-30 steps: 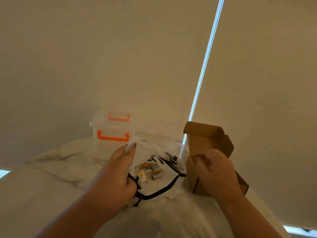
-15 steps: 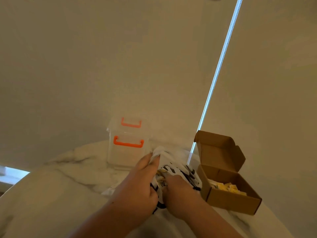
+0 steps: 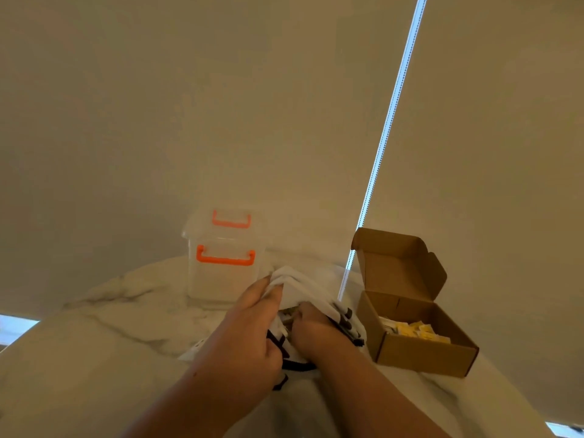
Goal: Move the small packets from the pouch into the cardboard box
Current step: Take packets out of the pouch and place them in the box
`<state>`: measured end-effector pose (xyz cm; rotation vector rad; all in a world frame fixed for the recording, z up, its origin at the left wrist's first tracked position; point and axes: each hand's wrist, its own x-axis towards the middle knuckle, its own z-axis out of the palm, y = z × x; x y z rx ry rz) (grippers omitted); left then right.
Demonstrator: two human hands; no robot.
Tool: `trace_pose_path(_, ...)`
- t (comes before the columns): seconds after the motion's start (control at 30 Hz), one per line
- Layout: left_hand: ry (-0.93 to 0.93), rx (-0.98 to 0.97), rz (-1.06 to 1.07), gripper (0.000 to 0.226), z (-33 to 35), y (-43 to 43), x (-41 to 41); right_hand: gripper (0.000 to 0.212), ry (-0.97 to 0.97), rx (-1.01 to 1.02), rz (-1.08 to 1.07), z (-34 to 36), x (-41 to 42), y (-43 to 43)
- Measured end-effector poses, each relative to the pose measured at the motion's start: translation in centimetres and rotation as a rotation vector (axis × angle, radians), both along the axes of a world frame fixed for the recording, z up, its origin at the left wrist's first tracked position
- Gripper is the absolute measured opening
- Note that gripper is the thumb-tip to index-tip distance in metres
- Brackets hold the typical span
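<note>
A white pouch with black markings and a black drawstring lies on the marble table. My left hand grips its left rim and holds the mouth open. My right hand reaches into the mouth; its fingertips are hidden inside, so what they hold cannot be seen. A bit of a packet shows between the hands. To the right stands an open cardboard box, lid flap upright, with several small yellow and white packets in it.
A clear plastic container with orange handles stands behind the pouch to the left. A light-coloured blind with a bright vertical gap hangs behind the table. The table edge curves away at the left.
My right hand left the cardboard box and went into the pouch mouth. The box's contents came into view. My left hand kept its grip on the pouch rim.
</note>
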<state>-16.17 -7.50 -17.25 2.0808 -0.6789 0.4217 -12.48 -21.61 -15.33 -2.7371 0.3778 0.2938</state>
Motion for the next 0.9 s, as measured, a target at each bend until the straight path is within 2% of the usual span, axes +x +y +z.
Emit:
trace_pose_path(0.27, -0.003, 0.033, 0.006, 0.077, 0.3, -0.2, -0.8, 0.042, -0.076, 0.04, -0.003, -1.2, 1.9, -0.8)
trace_pose_path(0.4, 0.008, 0.042, 0.02, 0.076, 0.2, -0.3, -0.7, 0.052, -0.067, -0.019, 0.023, -3.0, 3.7, -1.3)
trace_pose_path(0.47, 0.021, 0.042, 0.023, 0.078, -0.1, -0.3, -0.6, 0.048, -0.066, -0.033, 0.034, -3.6, 4.1, -1.6)
trace_pose_path(0.63, 0.005, 0.028, 0.004, 0.078, 0.0, -0.2, -0.3, 0.045, 0.006, 0.047, -0.019, -2.8, 3.4, -1.0)
trace_pose_path(0.73, -0.018, 0.031, 0.007, 0.079, 0.2, -0.3, -0.1, 0.045, -0.028, 0.091, 0.043, -1.0, 1.3, -0.9)
trace_pose_path(0.83, -0.009, 0.025, 0.035, 0.083, 0.2, 0.0, 0.5, 0.047, -0.061, -0.009, 0.119, 0.2, -0.3, -0.3)
trace_pose_path(0.9, -0.018, 0.03, 0.057, 0.084, 0.1, 0.3, 0.9, 0.043, 0.077, -0.141, 0.124, 0.6, 0.8, 0.2)
